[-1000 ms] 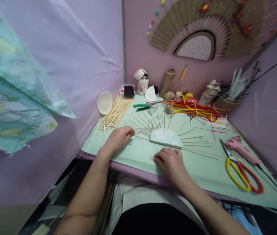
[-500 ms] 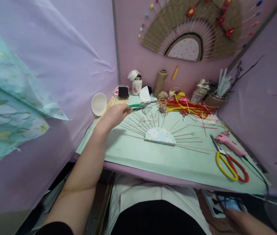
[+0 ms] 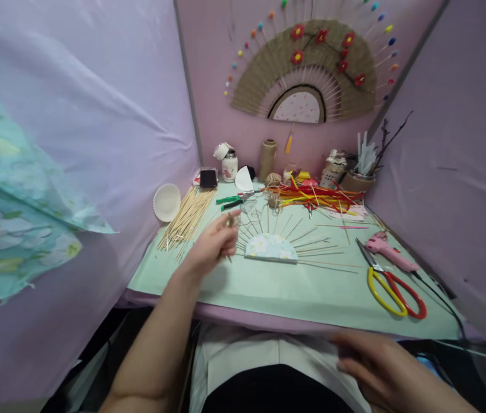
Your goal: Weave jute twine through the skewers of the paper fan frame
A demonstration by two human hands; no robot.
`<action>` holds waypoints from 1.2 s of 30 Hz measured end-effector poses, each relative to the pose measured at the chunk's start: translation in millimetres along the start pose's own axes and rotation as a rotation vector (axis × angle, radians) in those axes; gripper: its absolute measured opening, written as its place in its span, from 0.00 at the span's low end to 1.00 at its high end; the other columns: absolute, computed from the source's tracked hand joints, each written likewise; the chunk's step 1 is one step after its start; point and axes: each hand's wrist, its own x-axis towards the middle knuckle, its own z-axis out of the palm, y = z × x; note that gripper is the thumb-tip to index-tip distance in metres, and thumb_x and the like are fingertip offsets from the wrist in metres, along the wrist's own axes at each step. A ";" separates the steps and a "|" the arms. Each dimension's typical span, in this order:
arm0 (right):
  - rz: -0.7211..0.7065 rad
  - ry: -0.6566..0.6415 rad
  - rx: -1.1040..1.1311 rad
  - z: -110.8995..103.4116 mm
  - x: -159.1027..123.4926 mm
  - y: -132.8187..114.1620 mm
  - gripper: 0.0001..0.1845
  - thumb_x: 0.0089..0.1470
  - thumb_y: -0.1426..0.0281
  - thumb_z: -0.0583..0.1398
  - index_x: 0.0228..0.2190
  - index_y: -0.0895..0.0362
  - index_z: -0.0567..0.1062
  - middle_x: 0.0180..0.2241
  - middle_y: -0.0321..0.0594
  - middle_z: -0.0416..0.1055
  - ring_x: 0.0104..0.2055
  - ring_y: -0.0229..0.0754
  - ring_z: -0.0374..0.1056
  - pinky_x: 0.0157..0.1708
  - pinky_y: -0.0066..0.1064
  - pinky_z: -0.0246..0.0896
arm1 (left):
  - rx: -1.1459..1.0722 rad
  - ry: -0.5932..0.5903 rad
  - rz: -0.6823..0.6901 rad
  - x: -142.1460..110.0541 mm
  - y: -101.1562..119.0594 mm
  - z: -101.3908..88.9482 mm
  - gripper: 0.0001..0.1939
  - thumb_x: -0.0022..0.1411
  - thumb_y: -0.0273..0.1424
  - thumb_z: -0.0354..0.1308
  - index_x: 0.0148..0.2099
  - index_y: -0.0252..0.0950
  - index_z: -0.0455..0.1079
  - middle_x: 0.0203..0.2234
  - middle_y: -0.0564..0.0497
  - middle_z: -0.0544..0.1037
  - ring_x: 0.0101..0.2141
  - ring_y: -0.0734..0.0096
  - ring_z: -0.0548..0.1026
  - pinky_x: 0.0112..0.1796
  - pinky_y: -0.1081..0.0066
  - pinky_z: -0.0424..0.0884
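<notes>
Fan (image 3: 271,248) on table (image 3: 269,295). Left hand (image 3: 214,246), left of fan, grasps thin piece (image 3: 231,219) (too small to identify), hiding fan's left stick tips. Right hand (image 3: 369,361) blurred, grip unclear. Pliers (image 3: 229,201) behind fan, now uncovered.

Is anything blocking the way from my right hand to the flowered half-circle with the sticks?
Only the table's front edge lies between your right hand and the flowered half-circle; nothing visible stands in the way. The scissors lie off to the right.

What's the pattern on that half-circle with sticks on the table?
The half-circle has white flowers on pale blue, in the head view.
</notes>
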 end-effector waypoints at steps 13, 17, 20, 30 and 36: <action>0.038 0.050 0.517 7.2 145.6 -63.0 0.12 0.50 0.64 0.62 0.37 0.55 0.77 0.29 0.37 0.74 0.31 0.38 0.69 0.32 0.30 0.64 | -0.438 -0.174 -0.265 -50.4 -42.3 40.9 0.32 0.61 0.35 0.55 0.65 0.46 0.49 0.20 0.61 0.52 0.18 0.82 0.47 0.21 0.80 0.47; 0.116 0.061 0.636 12.8 137.8 -61.5 0.12 0.49 0.64 0.63 0.37 0.55 0.77 0.30 0.37 0.75 0.33 0.39 0.69 0.35 0.32 0.65 | -0.403 -0.176 -0.269 -53.6 -46.3 45.7 0.31 0.61 0.37 0.54 0.64 0.45 0.49 0.20 0.61 0.52 0.19 0.81 0.47 0.21 0.79 0.46; 0.163 0.073 0.641 16.6 131.6 -61.8 0.09 0.51 0.64 0.62 0.34 0.56 0.76 0.30 0.37 0.74 0.33 0.39 0.69 0.35 0.32 0.64 | -0.341 -0.183 -0.248 -54.5 -47.6 49.9 0.30 0.61 0.39 0.54 0.63 0.44 0.49 0.20 0.61 0.53 0.19 0.81 0.47 0.22 0.78 0.46; -0.126 0.362 0.216 32.4 117.8 -71.1 0.07 0.59 0.72 0.55 0.30 0.55 0.70 0.31 0.40 0.70 0.36 0.41 0.64 0.38 0.33 0.59 | -0.176 -0.189 -0.209 -55.8 -57.0 59.7 0.17 0.63 0.44 0.52 0.32 0.38 0.53 0.21 0.60 0.53 0.20 0.81 0.49 0.21 0.75 0.46; -0.030 0.329 0.335 34.1 114.1 -67.6 0.07 0.59 0.70 0.56 0.29 0.55 0.69 0.29 0.38 0.69 0.32 0.39 0.64 0.33 0.31 0.60 | -0.175 -0.233 -0.223 -58.0 -58.0 56.8 0.17 0.63 0.45 0.51 0.32 0.37 0.55 0.21 0.60 0.51 0.20 0.81 0.48 0.20 0.75 0.45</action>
